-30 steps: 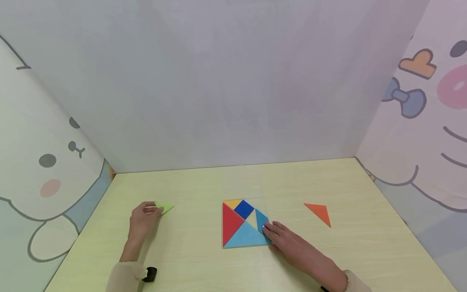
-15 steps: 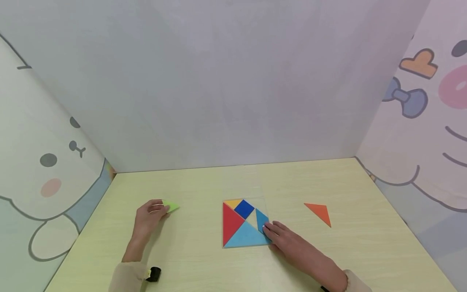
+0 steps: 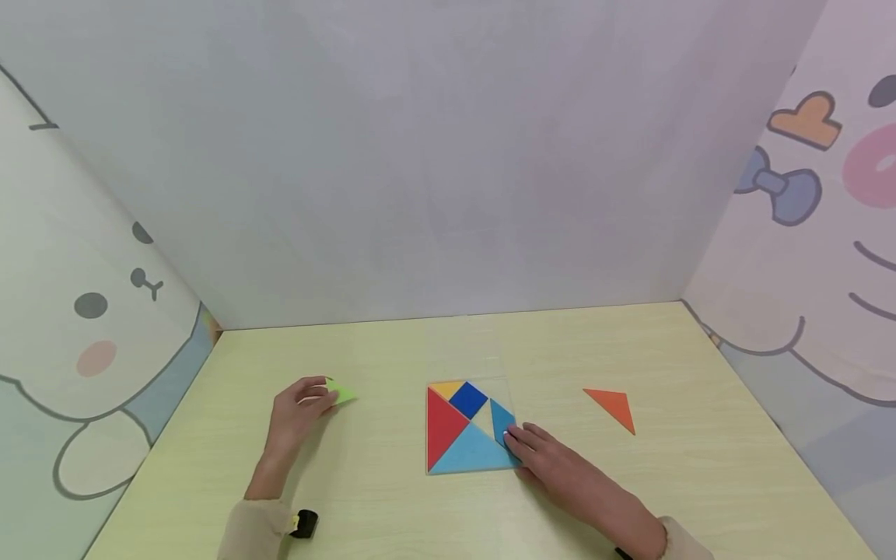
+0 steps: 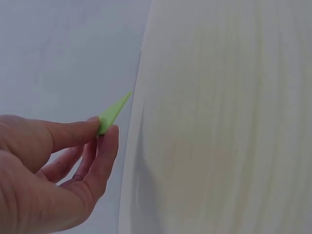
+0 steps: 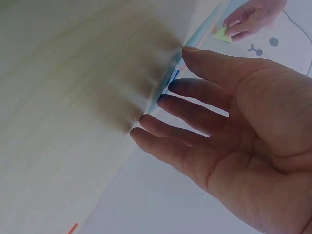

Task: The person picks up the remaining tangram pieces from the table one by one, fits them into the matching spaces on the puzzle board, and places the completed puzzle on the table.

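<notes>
In the head view my left hand [image 3: 297, 412] pinches a light green triangle [image 3: 341, 393] by one end, left of the square puzzle tray [image 3: 484, 421]. The left wrist view shows the green piece [image 4: 113, 115] between thumb and fingertips, raised over the table. Seated in the tray are a red triangle [image 3: 444, 428], a light blue triangle [image 3: 470, 454], a dark blue square [image 3: 468, 400], a yellow triangle [image 3: 445, 389] and a blue parallelogram [image 3: 500, 418]. My right hand [image 3: 560, 469], fingers extended, rests on the tray's near right corner, covering part of the blue pieces.
An orange triangle [image 3: 615, 407] lies on the pale wood table [image 3: 392, 513] right of the tray. Behind stands a plain light wall [image 3: 448, 171], with cartoon-printed panels [image 3: 98, 327] at both sides. A black strap piece [image 3: 304, 524] shows at the left cuff.
The left hand has moved right, toward the tray, with the green triangle between its fingers. The right hand has stayed on the tray's corner, and the seated pieces have not moved.
</notes>
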`<action>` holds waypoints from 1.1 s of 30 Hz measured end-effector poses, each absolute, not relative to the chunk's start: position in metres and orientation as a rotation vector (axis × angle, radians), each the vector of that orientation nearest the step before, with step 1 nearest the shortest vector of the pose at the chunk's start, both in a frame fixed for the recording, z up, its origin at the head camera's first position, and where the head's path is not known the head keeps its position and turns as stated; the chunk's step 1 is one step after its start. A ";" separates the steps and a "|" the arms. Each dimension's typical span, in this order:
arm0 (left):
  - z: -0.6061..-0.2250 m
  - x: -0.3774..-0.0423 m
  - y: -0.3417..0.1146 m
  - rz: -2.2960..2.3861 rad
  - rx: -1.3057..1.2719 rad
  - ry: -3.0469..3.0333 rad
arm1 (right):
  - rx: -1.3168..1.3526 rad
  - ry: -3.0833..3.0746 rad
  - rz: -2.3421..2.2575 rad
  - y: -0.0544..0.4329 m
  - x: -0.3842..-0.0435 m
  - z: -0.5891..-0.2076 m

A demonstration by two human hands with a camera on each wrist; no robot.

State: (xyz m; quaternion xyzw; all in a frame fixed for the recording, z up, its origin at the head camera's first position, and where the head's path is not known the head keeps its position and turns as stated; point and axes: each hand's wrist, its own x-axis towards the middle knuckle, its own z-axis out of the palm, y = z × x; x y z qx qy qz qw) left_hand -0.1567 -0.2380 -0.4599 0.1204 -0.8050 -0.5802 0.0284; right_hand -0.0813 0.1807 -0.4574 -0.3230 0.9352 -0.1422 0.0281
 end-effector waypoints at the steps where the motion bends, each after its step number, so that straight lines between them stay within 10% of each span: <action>1: -0.460 -0.157 -0.237 -1.801 0.365 -2.476 | -0.997 2.886 -0.441 0.181 -0.081 -0.458; 33: -0.457 -0.163 -0.183 -1.918 0.120 -2.403 | -1.014 2.886 -0.444 0.181 -0.082 -0.458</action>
